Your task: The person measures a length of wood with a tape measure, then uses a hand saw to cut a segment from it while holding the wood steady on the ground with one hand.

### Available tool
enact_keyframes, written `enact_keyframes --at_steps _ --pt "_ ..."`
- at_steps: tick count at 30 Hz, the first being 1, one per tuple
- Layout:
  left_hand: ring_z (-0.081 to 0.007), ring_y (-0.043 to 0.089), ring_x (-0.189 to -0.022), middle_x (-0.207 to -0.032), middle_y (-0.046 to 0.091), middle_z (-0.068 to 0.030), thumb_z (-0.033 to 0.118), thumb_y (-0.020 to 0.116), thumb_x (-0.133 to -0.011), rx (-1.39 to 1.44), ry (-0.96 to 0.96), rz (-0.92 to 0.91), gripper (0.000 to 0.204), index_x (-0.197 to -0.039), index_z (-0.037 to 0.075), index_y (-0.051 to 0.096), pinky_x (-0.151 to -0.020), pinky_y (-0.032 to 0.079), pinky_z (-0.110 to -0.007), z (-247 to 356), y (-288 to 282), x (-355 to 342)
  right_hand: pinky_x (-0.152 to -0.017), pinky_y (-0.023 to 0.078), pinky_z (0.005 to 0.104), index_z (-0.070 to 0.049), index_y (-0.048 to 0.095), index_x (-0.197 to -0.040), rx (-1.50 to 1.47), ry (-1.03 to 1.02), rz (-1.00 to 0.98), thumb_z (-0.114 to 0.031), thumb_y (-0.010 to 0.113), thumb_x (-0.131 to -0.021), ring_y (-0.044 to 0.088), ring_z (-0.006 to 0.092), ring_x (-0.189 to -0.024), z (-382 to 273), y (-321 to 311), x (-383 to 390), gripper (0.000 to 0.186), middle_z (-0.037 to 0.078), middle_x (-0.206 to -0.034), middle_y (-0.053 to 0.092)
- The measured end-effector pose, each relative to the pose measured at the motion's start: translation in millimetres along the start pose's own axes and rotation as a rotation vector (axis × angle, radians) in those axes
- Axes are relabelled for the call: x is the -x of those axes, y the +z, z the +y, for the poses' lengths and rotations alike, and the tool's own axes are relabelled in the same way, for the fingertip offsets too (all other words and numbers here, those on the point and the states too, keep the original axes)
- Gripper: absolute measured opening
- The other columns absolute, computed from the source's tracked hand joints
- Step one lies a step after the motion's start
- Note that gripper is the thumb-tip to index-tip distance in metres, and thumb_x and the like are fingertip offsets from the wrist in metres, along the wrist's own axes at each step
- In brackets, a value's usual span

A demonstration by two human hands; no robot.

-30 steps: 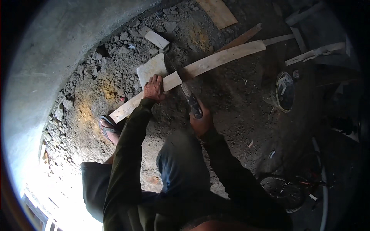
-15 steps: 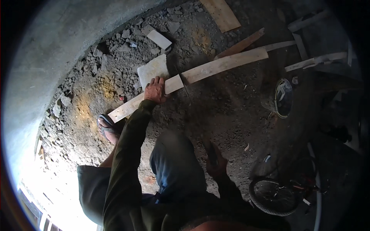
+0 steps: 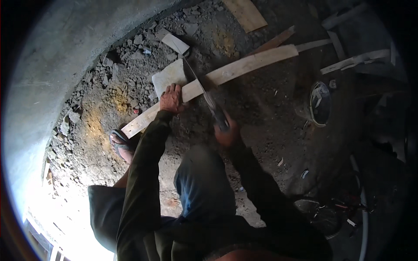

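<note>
A long pale wooden plank slants across the rubble floor, its near-left end beside my sandaled foot. My left hand is closed over the plank, next to a pale flat block at its far side. In my right hand is the dark handle of a handsaw. The saw's thin blade crosses the plank just right of my left hand, its tip pointing to the far left. How deep the blade sits in the wood I cannot tell.
A small wooden offcut and a wide board lie farther off. To the right stand a bucket and several wood strips. A bicycle wheel shows at the lower right. A concrete wall curves along the left.
My right hand has pushed the saw forward, away from me, so its handle is now close to the plank. My left hand still holds the same spot. The view has shifted slightly.
</note>
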State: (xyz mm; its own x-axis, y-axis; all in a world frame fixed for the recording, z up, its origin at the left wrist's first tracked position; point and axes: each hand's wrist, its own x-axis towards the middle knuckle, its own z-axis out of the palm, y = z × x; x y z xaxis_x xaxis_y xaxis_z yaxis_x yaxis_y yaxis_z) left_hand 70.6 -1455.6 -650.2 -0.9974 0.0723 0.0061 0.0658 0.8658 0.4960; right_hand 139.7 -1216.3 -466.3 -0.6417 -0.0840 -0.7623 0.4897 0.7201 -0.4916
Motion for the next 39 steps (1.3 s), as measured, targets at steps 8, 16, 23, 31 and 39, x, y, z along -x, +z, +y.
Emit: enact_keyframes --at_steps 8,16,23,31,39 --pt "-0.0321 0.050 -0.099 -0.103 0.048 -0.0125 0.040 0.076 -0.059 -0.046 -0.085 -0.096 0.066 -0.105 0.005 0.045 -0.078 0.046 -0.044 -13.2 0.9 29.2 -0.089 0.043 0.0341 0.003 0.045 -0.128 -0.167 -0.416 0.179 -0.016 0.057 -0.083 0.055 0.0273 -0.110 24.0 25.0 9.3 0.050 0.019 -0.118 0.057" --pt "-0.0340 0.051 -0.099 -0.104 0.049 -0.0153 0.046 0.076 -0.058 -0.017 -0.031 -0.059 0.071 -0.106 0.003 0.046 -0.079 0.045 -0.045 -0.6 -9.4 5.6 -0.093 0.041 0.0351 0.002 0.041 -0.129 -0.274 -0.913 0.455 -0.008 0.059 -0.081 0.053 0.0284 -0.113 -32.4 56.2 -82.8 0.052 0.023 -0.120 0.053" --pt "-0.0357 0.051 -0.097 -0.104 0.049 -0.0163 0.045 0.077 -0.060 -0.035 -0.050 -0.113 0.070 -0.104 0.001 0.045 -0.079 0.045 -0.046 -1.8 -16.9 6.1 -0.081 0.048 0.0333 -0.003 0.045 -0.129 0.066 -0.676 0.491 -0.006 0.061 -0.080 0.063 0.0269 -0.097 61.5 36.0 33.2 0.052 0.019 -0.107 0.062" --pt "-0.0361 0.050 -0.095 -0.103 0.047 -0.0164 0.041 0.077 -0.061 0.019 0.025 -0.094 0.068 -0.103 0.002 0.041 -0.078 0.045 -0.046 11.8 -0.4 -5.7 -0.075 0.051 0.0337 -0.004 0.048 -0.127 0.022 -0.350 0.347 -0.005 0.061 -0.077 0.065 0.0294 -0.092 25.3 8.4 -17.9 0.051 0.020 -0.099 0.064" --pt "-0.0372 0.049 -0.097 -0.103 0.048 -0.0168 0.040 0.077 -0.061 0.019 -0.042 -0.090 0.067 -0.104 0.002 0.041 -0.078 0.045 -0.047 3.1 -3.1 4.3 -0.086 0.047 0.0378 -0.002 0.043 -0.129 -0.050 -0.371 0.280 -0.002 0.059 -0.076 0.058 0.0318 -0.106 34.4 7.1 14.4 0.055 0.024 -0.110 0.059"
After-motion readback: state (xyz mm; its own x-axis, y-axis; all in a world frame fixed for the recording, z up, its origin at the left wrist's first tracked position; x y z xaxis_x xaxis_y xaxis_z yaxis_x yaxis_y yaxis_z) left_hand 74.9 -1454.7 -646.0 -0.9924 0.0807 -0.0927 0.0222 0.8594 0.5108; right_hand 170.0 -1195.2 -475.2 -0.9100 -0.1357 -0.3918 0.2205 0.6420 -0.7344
